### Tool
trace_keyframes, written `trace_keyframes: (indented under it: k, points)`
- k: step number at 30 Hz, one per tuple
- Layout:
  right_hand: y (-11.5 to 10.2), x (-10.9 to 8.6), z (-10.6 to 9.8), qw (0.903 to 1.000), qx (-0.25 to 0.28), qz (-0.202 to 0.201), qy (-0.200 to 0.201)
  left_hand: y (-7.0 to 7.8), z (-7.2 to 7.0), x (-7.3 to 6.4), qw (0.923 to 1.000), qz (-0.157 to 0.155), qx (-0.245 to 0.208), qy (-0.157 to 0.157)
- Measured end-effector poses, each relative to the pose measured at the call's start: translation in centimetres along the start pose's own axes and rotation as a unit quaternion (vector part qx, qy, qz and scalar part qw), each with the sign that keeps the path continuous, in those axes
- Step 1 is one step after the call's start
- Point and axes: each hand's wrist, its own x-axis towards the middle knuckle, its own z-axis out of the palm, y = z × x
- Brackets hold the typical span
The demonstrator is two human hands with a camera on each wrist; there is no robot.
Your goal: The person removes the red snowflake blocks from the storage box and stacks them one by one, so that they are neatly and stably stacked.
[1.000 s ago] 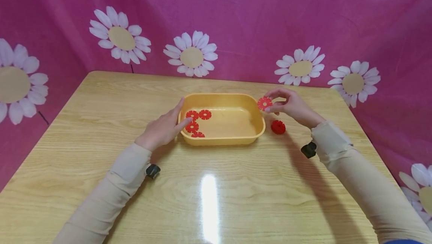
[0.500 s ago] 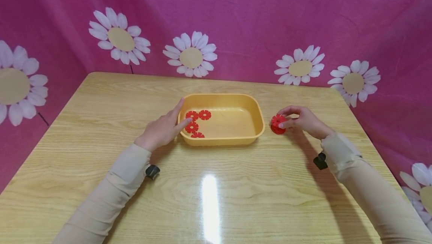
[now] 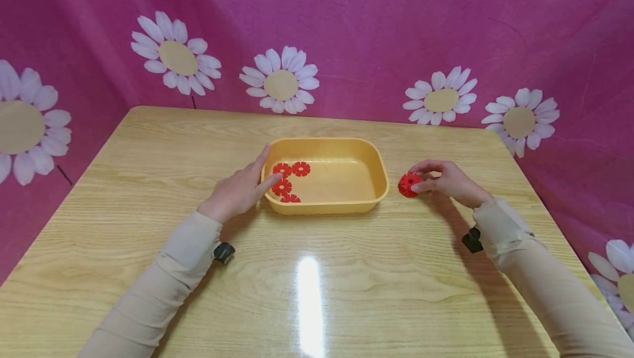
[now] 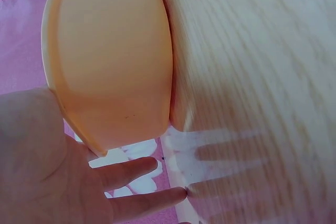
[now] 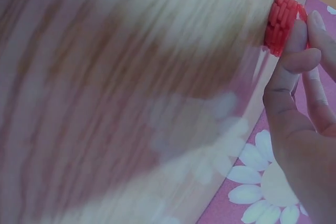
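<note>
A yellow plastic basin [image 3: 342, 208] stands on the wooden table, with several red notched discs [image 3: 301, 169] lying flat in its left part. My left hand [image 3: 240, 188] rests at the basin's left rim, the thumb reaching over the inside. In the left wrist view its fingers [image 4: 126, 173] are straight beside the outer wall. To the right of the basin sits a stack of red notched discs [image 5: 278, 22]. My right hand [image 3: 448, 183] pinches a red notched disc [image 3: 411, 180] between thumb and fingers, right at the top of that stack.
The light wooden table [image 3: 346, 281] reaches back to a magenta cloth [image 3: 356, 33] printed with white daisies. A dark wrist camera [image 3: 224, 252] hangs below the left sleeve, another wrist camera [image 3: 473, 240] below the right.
My right hand has moved from the basin's right rim, right and down to the stack, bringing the pinched red disc onto it. The left hand and basin have not moved.
</note>
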Motion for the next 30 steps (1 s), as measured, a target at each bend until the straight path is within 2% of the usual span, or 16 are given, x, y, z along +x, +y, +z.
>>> trace_keyframes:
  k: [11,18,26,30]
  points:
    - [0.2,-0.4,-0.3,0.9999,0.010,0.005,0.008,0.1,0.0,-0.1,1.0000,-0.001,0.000,-0.002]
    - [-0.6,-0.2,-0.1,0.9994,0.025,-0.017,0.019,0.1,0.0,-0.1,1.0000,-0.004,-0.001,-0.003]
    - [-4.0,0.7,2.1,0.9925,0.079,-0.073,0.058,0.1,0.0,-0.1,1.0000,-0.005,-0.003,-0.003]
    - [-6.3,1.7,3.8,0.9838,0.129,-0.113,0.052,0.1,0.0,0.0,1.0000,-0.002,-0.004,-0.001]
